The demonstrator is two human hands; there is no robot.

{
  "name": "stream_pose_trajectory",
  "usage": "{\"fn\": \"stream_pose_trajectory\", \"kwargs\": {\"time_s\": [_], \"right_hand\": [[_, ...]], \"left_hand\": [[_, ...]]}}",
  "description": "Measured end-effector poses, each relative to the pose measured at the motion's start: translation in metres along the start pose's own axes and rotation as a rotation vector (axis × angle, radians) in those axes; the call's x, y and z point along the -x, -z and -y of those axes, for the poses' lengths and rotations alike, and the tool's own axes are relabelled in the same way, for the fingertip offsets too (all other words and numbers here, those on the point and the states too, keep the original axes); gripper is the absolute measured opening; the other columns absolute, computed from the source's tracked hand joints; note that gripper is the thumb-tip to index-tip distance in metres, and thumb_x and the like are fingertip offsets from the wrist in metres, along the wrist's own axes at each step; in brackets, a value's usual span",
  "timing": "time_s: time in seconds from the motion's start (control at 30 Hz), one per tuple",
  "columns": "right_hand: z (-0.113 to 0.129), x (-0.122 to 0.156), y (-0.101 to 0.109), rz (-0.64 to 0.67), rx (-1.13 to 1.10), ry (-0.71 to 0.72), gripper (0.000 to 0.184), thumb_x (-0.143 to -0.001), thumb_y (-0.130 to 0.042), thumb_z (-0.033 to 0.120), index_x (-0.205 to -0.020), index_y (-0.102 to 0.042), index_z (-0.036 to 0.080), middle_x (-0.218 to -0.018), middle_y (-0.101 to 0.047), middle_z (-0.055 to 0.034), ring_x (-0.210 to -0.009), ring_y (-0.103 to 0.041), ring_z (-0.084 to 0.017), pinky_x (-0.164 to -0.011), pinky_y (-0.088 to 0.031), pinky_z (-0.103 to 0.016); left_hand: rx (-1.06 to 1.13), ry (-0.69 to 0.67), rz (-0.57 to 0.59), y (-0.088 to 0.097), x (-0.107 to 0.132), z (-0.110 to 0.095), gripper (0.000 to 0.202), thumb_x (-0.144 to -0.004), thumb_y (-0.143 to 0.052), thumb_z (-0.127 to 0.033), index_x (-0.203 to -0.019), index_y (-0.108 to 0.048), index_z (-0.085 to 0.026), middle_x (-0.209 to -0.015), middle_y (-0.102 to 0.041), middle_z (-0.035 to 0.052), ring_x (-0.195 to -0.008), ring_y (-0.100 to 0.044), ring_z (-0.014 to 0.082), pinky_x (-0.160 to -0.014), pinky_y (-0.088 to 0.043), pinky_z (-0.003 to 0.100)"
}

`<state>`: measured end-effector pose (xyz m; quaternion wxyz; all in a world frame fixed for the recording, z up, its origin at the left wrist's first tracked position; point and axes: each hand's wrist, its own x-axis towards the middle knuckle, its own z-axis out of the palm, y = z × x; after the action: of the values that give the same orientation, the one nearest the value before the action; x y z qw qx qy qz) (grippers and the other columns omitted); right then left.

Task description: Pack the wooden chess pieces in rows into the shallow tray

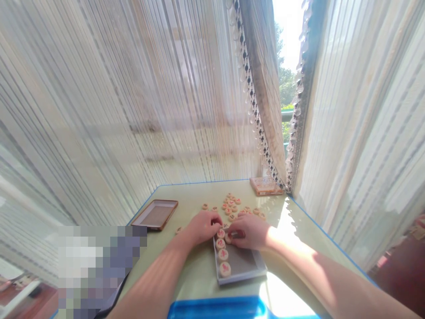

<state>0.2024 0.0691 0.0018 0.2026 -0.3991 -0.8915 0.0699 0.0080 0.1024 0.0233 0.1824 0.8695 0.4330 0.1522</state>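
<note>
The right hand (255, 230) pinched a round piece (228, 238) beside red-marked discs (223, 254), seemingly kept straight by the tray (244, 263) wall; the left hand (202, 228) had an unclear grip.

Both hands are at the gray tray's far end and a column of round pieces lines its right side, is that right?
Not quite: the head view shows the column of round pieces lining the left side of the gray tray. The rest holds.

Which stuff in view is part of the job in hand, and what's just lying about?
In the job:
- grey box
- discs lined up inside
- loose discs beyond it

Apparently lying about:
- brown-rimmed tray, possibly a lid
- flat box, far right
- blue object, near edge
</note>
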Motion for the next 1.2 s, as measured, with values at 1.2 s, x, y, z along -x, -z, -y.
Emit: {"fn": "stream_pose_trajectory", "kwargs": {"time_s": [1.2], "right_hand": [[0.000,0.001,0.004,-0.060,-0.079,-0.097,0.022,-0.067,-0.055,0.015,-0.082,-0.069,0.024,-0.058,-0.058,0.0013,-0.069,-0.051,-0.015,-0.062,-0.038,-0.023]], "left_hand": [[0.060,0.003,-0.194,-0.015,-0.010,0.008,0.022,-0.069,-0.045,-0.018,-0.074,-0.066,-0.016,-0.062,-0.061,-0.0013,-0.060,-0.051,0.0119,-0.060,-0.038,0.022]]}}
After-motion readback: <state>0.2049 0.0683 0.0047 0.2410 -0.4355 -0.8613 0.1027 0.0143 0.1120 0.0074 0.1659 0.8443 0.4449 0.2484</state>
